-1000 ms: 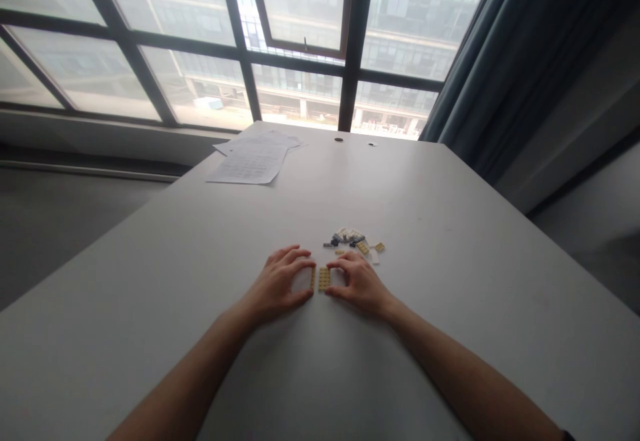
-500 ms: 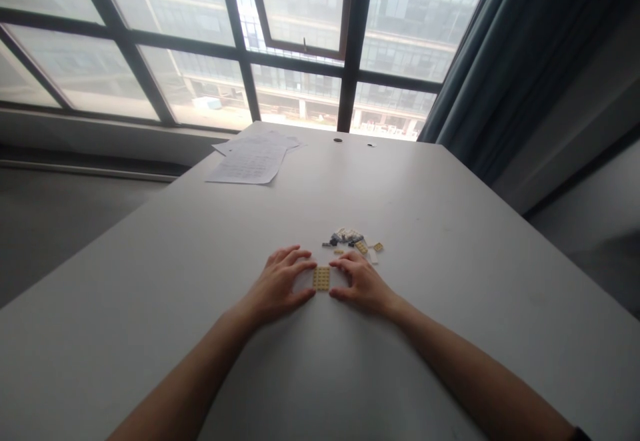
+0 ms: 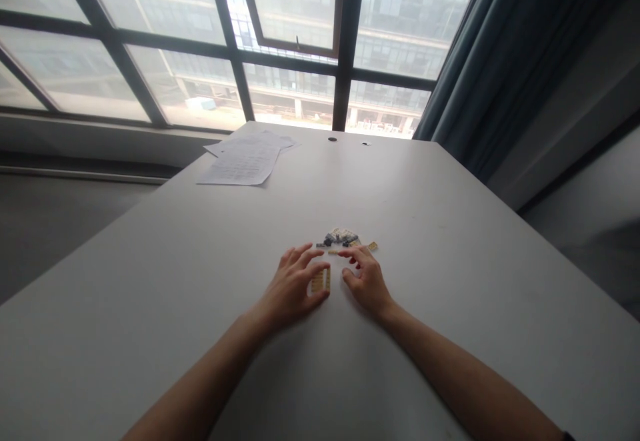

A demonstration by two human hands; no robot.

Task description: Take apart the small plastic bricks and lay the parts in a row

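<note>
The left hand (image 3: 294,285) was curled around two tan bricks (image 3: 318,282), paired but seemingly unjoined; I couldn't tell if it gripped; the right hand (image 3: 369,282) hung open just beside; beyond both, a brick pile (image 3: 342,237) lay loose, unbuilt.

Loose white printed paper sheets (image 3: 243,164), overlapping, far L on wide white flat-topped table (image 3: 150,281); 2 small dark round holes (image 3: 333,139) nr its far edge, R of sheets. Behind: big dark-framed glass window (image 3: 343,67) w/ pale multi-storey bldg. (image 3: 400,21) outside. Long dark blue-grey fabric curtain (image 3: 480,61) hangs at R, dull grey floor (image 3: 65,221) at L.
</note>
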